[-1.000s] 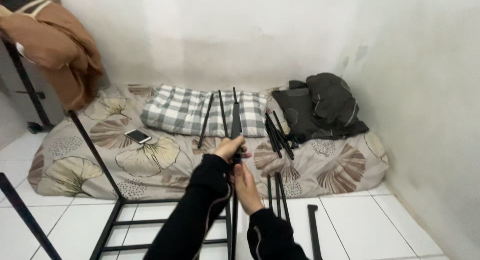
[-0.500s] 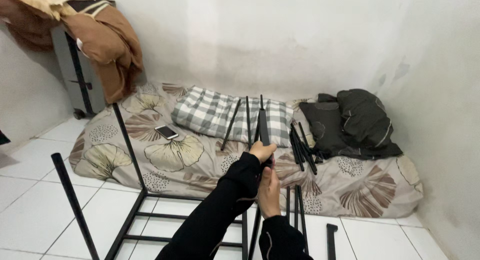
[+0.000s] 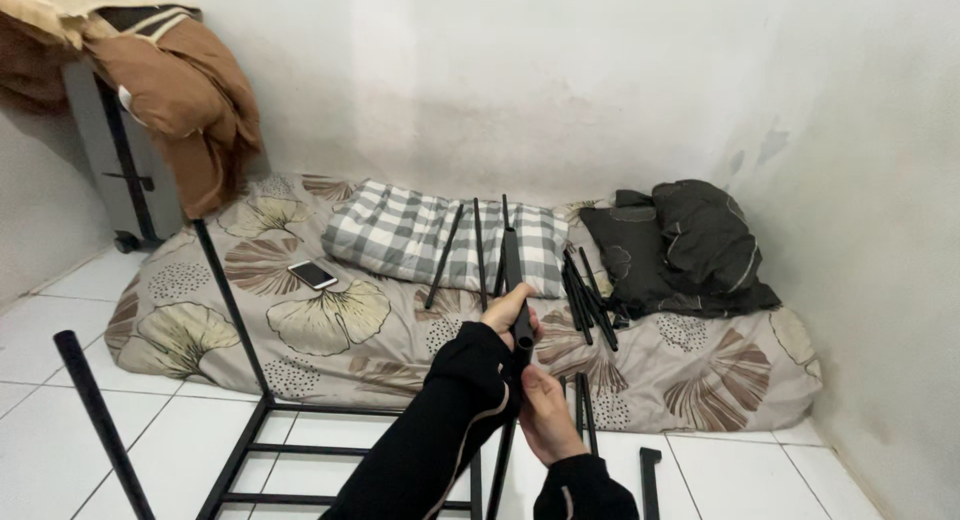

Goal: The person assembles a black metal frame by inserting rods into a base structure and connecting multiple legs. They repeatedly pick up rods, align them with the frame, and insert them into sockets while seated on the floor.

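Floral mattress [image 3: 340,330] is lying on white tile floor [image 3: 60,320], carrying a checked pillow [image 3: 400,235], a phone [image 3: 313,274] and a dark bundled blanket [image 3: 690,245], while brown clothes [image 3: 180,100] are hanging over a grey cabinet [image 3: 100,150] at left.

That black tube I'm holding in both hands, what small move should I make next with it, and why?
Probably lower the black tube toward the black metal frame lying on the white tile floor. Your left hand grips it higher up and your right hand lower down, its top end stands free above the mattress, and the frame lies just beneath your arms.
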